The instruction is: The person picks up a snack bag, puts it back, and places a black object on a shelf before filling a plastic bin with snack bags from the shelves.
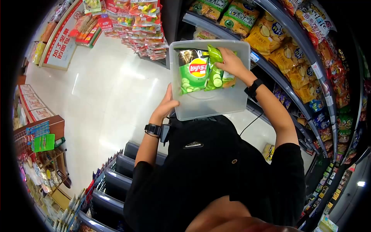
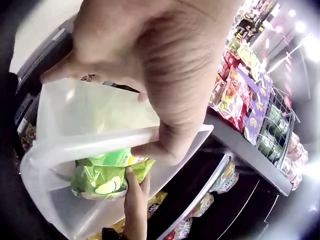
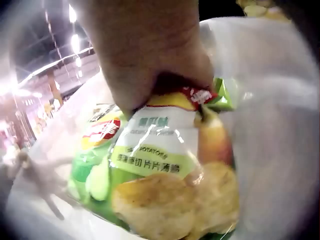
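A translucent plastic bin (image 1: 208,108) is in front of the person's black shirt, with two green Lay's chip bags inside. My left hand (image 1: 166,106) grips the bin's left wall, its thumb over the rim in the left wrist view. Inside the bin, my right hand (image 1: 233,63) pinches the top edge of the right-hand chip bag (image 1: 216,79); the right wrist view shows this bag (image 3: 165,165) standing upright, chips printed on it. Close beside it leans the other chip bag (image 1: 193,75), its Lay's logo facing up.
Curved shelves of snack bags (image 1: 286,54) run along the right, near the bin. Hanging candy packets (image 1: 135,23) are ahead on the left. Tiled floor (image 1: 96,100) stretches to the left, and a dark shelf rack (image 1: 116,178) stands behind at the lower left.
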A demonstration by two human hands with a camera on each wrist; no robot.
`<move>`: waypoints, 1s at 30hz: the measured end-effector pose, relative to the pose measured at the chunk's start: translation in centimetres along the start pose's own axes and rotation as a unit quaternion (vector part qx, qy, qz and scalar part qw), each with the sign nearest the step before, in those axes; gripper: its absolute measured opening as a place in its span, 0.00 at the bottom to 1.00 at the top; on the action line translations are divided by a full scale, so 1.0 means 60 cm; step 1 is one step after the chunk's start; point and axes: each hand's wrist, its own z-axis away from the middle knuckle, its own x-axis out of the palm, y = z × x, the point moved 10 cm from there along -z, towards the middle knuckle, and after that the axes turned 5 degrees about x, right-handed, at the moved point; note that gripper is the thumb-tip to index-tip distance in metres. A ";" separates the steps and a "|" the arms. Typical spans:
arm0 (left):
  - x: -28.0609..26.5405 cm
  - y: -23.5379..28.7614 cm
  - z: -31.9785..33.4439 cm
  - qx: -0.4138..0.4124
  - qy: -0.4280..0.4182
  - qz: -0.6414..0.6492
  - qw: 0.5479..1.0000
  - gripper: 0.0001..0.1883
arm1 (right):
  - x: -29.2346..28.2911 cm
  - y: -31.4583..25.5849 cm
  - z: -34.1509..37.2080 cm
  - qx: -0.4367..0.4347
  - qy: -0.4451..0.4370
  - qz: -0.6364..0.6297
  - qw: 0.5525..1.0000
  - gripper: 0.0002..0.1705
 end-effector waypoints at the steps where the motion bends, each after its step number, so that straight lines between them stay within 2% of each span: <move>1: 0.000 0.002 -0.002 0.004 -0.004 -0.015 1.000 0.50 | 0.009 0.009 -0.004 -0.003 -0.004 0.021 1.000 0.40; 4: 0.006 -0.007 -0.004 -0.024 -0.005 0.003 1.000 0.50 | 0.028 0.008 0.000 0.002 -0.056 0.115 0.992 0.37; 7: -0.001 -0.036 -0.006 -0.051 0.002 0.027 0.998 0.50 | 0.063 0.002 0.006 -0.003 -0.036 0.278 0.960 0.34; 10: 0.008 -0.044 -0.014 -0.055 -0.022 0.032 0.998 0.50 | 0.080 0.005 0.009 0.071 -0.029 0.356 0.932 0.33; 13: 0.008 -0.049 -0.021 -0.054 -0.016 0.026 0.998 0.51 | 0.071 -0.006 0.012 0.053 0.042 0.357 0.931 0.36; 16: 0.012 -0.035 -0.021 -0.051 -0.006 0.042 0.998 0.50 | 0.018 -0.072 0.031 -0.012 0.110 0.315 0.942 0.43; 19: 0.017 -0.033 -0.024 -0.075 -0.015 0.051 0.996 0.51 | -0.018 -0.182 0.070 -0.137 0.027 0.179 0.974 0.51; 20: 0.018 -0.032 -0.024 -0.070 -0.018 0.043 0.996 0.50 | 0.008 -0.190 0.085 -0.161 -0.027 0.140 0.977 0.60; 24: 0.031 -0.022 -0.033 -0.055 -0.040 0.014 0.998 0.49 | 0.081 -0.195 0.104 -0.151 -0.106 0.249 0.951 0.64; 27: 0.021 -0.032 -0.044 -0.027 -0.050 -0.043 0.997 0.48 | 0.113 -0.155 0.077 -0.162 0.027 0.244 0.956 0.61; 29: 0.021 -0.022 -0.043 -0.047 -0.040 -0.059 0.996 0.48 | 0.091 -0.168 0.068 -0.165 0.027 0.261 0.951 0.39; 30: 0.012 -0.022 -0.050 -0.025 -0.044 -0.111 0.993 0.47 | 0.085 -0.170 0.067 -0.170 0.044 0.256 0.950 0.40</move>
